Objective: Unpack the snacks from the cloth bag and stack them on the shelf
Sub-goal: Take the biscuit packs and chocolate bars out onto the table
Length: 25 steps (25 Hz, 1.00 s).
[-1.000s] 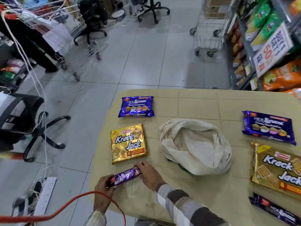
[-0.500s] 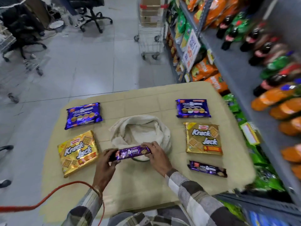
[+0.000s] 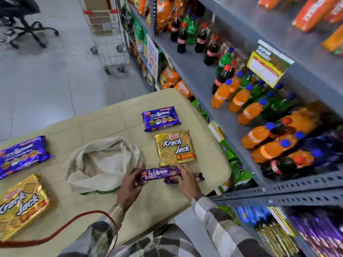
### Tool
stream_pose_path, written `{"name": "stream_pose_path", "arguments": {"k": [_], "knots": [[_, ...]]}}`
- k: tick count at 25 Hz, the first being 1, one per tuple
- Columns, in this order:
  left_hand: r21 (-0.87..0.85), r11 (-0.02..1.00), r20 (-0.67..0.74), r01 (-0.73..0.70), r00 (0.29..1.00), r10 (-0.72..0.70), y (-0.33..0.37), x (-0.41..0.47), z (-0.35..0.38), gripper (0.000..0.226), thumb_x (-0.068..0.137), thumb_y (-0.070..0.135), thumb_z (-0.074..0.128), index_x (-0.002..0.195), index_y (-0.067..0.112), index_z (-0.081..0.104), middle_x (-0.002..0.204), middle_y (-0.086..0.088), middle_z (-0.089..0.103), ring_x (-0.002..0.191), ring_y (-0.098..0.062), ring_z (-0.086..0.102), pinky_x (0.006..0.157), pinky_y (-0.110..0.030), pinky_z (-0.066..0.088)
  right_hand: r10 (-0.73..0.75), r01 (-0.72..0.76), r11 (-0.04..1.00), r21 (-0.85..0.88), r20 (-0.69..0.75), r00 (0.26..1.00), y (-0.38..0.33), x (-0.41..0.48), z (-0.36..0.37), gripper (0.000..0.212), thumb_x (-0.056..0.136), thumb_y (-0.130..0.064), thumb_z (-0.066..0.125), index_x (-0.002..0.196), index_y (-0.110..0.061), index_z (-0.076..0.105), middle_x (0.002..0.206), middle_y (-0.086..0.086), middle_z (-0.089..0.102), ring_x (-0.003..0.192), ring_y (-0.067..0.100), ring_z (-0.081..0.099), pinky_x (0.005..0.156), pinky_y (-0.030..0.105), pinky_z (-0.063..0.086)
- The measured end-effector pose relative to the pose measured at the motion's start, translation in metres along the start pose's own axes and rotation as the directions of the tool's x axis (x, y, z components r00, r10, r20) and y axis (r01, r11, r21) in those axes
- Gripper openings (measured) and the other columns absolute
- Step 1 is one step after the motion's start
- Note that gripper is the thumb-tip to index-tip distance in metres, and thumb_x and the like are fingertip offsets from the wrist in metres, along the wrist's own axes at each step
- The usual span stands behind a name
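I hold a long purple Hide & Seek roll (image 3: 159, 174) by both ends, my left hand (image 3: 130, 186) at its left end and my right hand (image 3: 185, 179) at its right end. It hovers just above a second purple roll (image 3: 198, 178) lying on the beige table (image 3: 115, 117). The crumpled cream cloth bag (image 3: 101, 164) lies left of my hands. On the right lie a blue Hide & Seek pack (image 3: 160, 118) and a gold Krack Jack pack (image 3: 175, 148). Another blue pack (image 3: 22, 156) and gold pack (image 3: 20, 204) lie at the left.
A grey metal shelf (image 3: 204, 78) runs along the right, holding orange, green and dark soda bottles (image 3: 239, 101). Lower shelves hold snack packs. A shopping trolley (image 3: 107, 34) and an office chair (image 3: 24, 21) stand on the tiled floor beyond. A red cable (image 3: 61, 232) crosses near my left arm.
Both hands carried the purple roll from the table's left front, across the bag, to the right side over the second roll. My view swung right toward the shelf.
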<state>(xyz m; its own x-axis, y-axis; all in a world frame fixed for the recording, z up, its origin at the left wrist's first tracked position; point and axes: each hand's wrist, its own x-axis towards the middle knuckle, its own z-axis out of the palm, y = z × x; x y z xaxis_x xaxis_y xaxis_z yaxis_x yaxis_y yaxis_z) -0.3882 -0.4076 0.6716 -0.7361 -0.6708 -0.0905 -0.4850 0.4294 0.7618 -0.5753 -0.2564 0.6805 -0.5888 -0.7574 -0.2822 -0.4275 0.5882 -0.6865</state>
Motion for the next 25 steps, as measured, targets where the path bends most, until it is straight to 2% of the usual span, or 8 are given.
{"name": "stream_pose_path", "arguments": {"k": [3, 7, 9, 12, 15, 17, 22, 25], "knots": [[0.023, 0.999, 0.083, -0.045, 0.996, 0.043, 0.025, 0.018, 0.031, 0.044, 0.079, 0.009, 0.077, 0.122, 0.011, 0.066, 0.113, -0.003, 0.062, 0.103, -0.022, 0.059, 0.087, -0.032, 0.05, 0.044, -0.045, 0.998, -0.051, -0.016, 0.999, 0.035, -0.001, -0.028, 0.056, 0.09, 0.005, 0.057, 0.133, -0.031, 0.056, 0.124, 0.002, 0.054, 0.112, 0.017, 0.056, 0.095, 0.03, 0.052], [0.003, 0.999, 0.167, -0.043, 0.985, 0.042, 0.057, 0.04, 0.062, 0.047, 0.081, 0.006, 0.072, 0.126, 0.01, 0.063, 0.119, -0.006, 0.06, 0.106, -0.021, 0.058, 0.089, -0.03, 0.051, 0.134, -0.137, 0.989, -0.056, -0.052, 0.99, 0.067, 0.001, -0.053, 0.06, 0.091, 0.013, 0.052, 0.131, -0.031, 0.056, 0.12, 0.002, 0.054, 0.086, -0.003, 0.055, 0.087, 0.036, 0.058], [-0.009, 1.0, 0.204, -0.015, 0.979, 0.017, 0.064, 0.043, 0.077, 0.049, 0.079, -0.001, 0.069, 0.127, 0.006, 0.062, 0.124, -0.01, 0.059, 0.111, -0.025, 0.058, 0.095, -0.035, 0.051, 0.168, -0.171, 0.983, -0.062, -0.042, 0.985, 0.079, -0.001, -0.055, 0.061, 0.091, 0.014, 0.051, 0.132, -0.03, 0.055, 0.117, 0.003, 0.054, 0.093, 0.003, 0.059, 0.088, 0.033, 0.057], [0.029, 1.0, 0.205, 0.0, 0.979, -0.006, 0.062, 0.039, 0.095, 0.046, 0.079, -0.002, 0.069, 0.124, 0.003, 0.062, 0.122, -0.013, 0.059, 0.112, -0.03, 0.057, 0.097, -0.037, 0.047, 0.183, -0.184, 0.982, -0.052, -0.016, 0.983, 0.091, -0.006, -0.048, 0.059, 0.089, 0.014, 0.053, 0.133, -0.026, 0.055, 0.119, 0.006, 0.054, 0.11, 0.022, 0.06, 0.091, 0.029, 0.053], [0.045, 0.999, 0.2, -0.002, 0.98, -0.007, 0.059, 0.041, 0.098, 0.047, 0.078, -0.001, 0.07, 0.124, 0.003, 0.062, 0.124, -0.013, 0.059, 0.113, -0.03, 0.057, 0.098, -0.033, 0.045, 0.176, -0.177, 0.983, -0.045, -0.018, 0.984, 0.094, -0.003, -0.044, 0.058, 0.09, 0.011, 0.053, 0.136, -0.025, 0.053, 0.12, 0.007, 0.053, 0.114, 0.025, 0.056, 0.099, 0.039, 0.051], [0.054, 0.999, 0.218, -0.002, 0.976, -0.01, 0.057, 0.045, 0.097, 0.048, 0.079, 0.001, 0.071, 0.126, 0.004, 0.061, 0.125, -0.013, 0.059, 0.113, -0.028, 0.056, 0.097, -0.03, 0.044, 0.193, -0.193, 0.98, -0.043, -0.019, 0.981, 0.095, -0.002, -0.043, 0.057, 0.091, 0.009, 0.052, 0.137, -0.025, 0.052, 0.121, 0.008, 0.052, 0.116, 0.025, 0.054, 0.099, 0.043, 0.051], [0.058, 0.998, 0.244, -0.027, 0.97, 0.013, 0.048, 0.038, 0.094, 0.045, 0.08, 0.008, 0.072, 0.124, 0.006, 0.061, 0.123, -0.01, 0.057, 0.111, -0.027, 0.056, 0.094, -0.035, 0.049, 0.169, -0.17, 0.983, -0.071, -0.014, 0.985, 0.093, -0.008, -0.041, 0.055, 0.09, 0.004, 0.057, 0.135, -0.028, 0.052, 0.12, 0.005, 0.053, 0.112, 0.025, 0.058, 0.091, 0.044, 0.056], [0.126, 0.991, 0.282, -0.033, 0.959, -0.004, 0.041, 0.035, 0.092, 0.049, 0.083, 0.018, 0.071, 0.13, 0.013, 0.056, 0.13, -0.005, 0.053, 0.116, -0.025, 0.053, 0.094, -0.036, 0.048, 0.167, -0.167, 0.985, -0.05, -0.002, 0.986, 0.094, -0.008, -0.038, 0.058, 0.089, 0.005, 0.057, 0.135, -0.029, 0.051, 0.121, 0.004, 0.051, 0.108, 0.026, 0.062, 0.09, 0.042, 0.057]]}}
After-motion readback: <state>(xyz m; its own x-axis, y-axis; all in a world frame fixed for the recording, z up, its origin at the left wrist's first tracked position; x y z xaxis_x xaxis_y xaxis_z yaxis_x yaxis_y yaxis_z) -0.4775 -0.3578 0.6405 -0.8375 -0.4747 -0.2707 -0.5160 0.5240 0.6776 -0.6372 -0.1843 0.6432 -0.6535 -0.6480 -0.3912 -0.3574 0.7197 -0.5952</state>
